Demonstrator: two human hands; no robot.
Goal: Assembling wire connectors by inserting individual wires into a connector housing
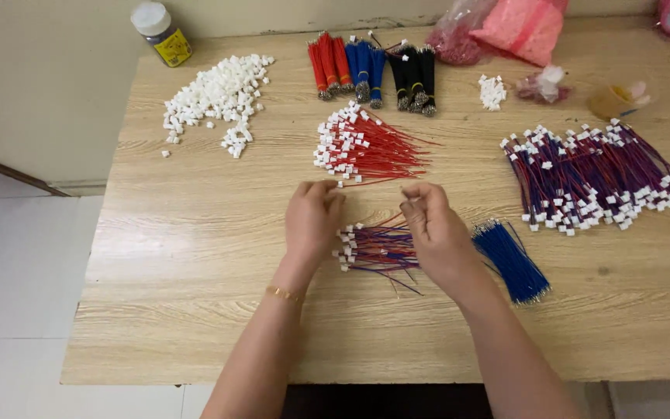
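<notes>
- Our left hand (313, 219) and right hand (432, 225) hover close together over a wooden table (195, 310), fingers pinched; whether they grip anything, we cannot tell.
- A small pile of red-and-blue wires with white connectors (375, 248) lies between and just below both hands, long axis left-to-right, connectors toward the left hand.
- Loose blue wires (512, 262) lie just right of the right hand.

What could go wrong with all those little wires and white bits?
The left hand and right hand work right over the small red-and-blue wire pile, so a wrist might scatter it. The blue wire bundle lies close and could get mixed in. Loose white connectors might roll off the table.
</notes>
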